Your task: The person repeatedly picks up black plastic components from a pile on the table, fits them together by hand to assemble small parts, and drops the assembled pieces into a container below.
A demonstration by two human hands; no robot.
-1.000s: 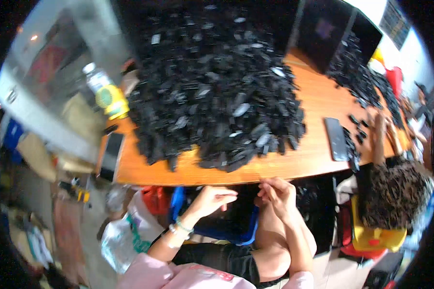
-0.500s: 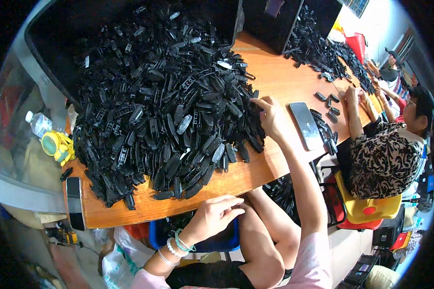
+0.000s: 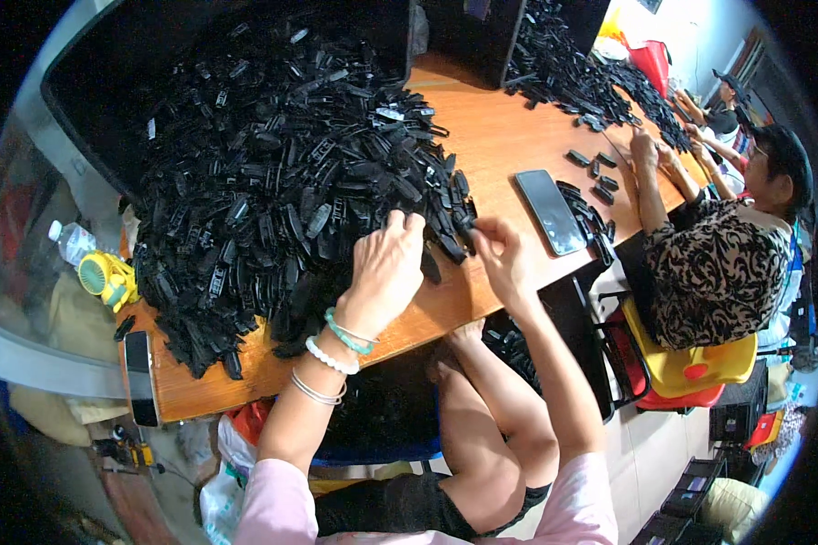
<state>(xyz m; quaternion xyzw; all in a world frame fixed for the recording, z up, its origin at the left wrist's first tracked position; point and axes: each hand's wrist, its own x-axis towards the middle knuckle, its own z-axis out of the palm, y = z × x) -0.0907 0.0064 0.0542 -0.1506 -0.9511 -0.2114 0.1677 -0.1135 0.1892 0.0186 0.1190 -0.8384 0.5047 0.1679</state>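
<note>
Head view: left hand half-curled against the black parts, right hand narrow at their edge, any grip unclear

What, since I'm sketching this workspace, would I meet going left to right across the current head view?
Clear bottle → first phone → left hand → right hand → second phone → co-worker's patterned top.

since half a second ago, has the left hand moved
Yes, the left hand has moved forward, across the near edge of the wooden table to the black plastic parts.
</note>
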